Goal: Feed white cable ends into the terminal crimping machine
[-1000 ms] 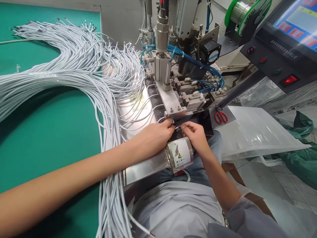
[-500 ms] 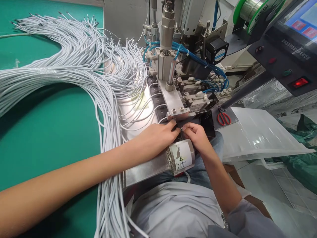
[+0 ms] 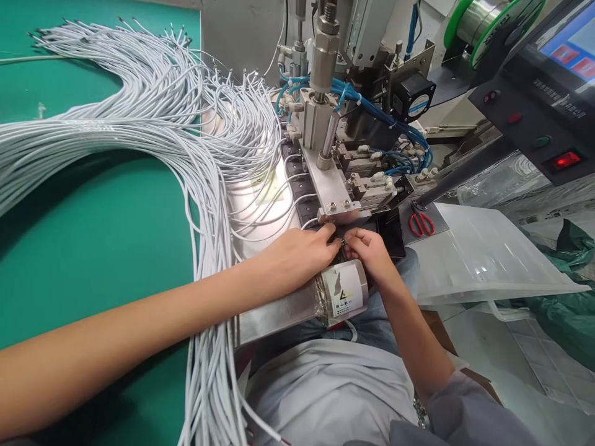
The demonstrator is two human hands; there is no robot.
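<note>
My left hand (image 3: 310,251) reaches over the cable bundle to the near end of the machine's black fixture track (image 3: 304,186). Its thumb and fingers are closed, and what they hold is hidden. Close on its right, my right hand (image 3: 370,246) pinches a small shiny metal part (image 3: 343,241) between thumb and forefinger, with the fingertips of both hands almost meeting. Several white cables (image 3: 274,214) run into the track just beyond my left hand. A metal press cylinder (image 3: 318,118) with a flat plate (image 3: 332,189) stands directly behind my fingers.
A thick bundle of white cables (image 3: 209,272) lies across the green mat (image 3: 93,248). Blue air hoses (image 3: 372,111), a solder wire spool (image 3: 483,25) and a control panel (image 3: 548,105) are at the back right. Red-handled scissors (image 3: 421,224) lie beside a white plastic tray (image 3: 488,248).
The view has shifted slightly. Both hands stay at the track's near end, fingertips close together; the small metal part shows a little more clearly at my right fingertips.
</note>
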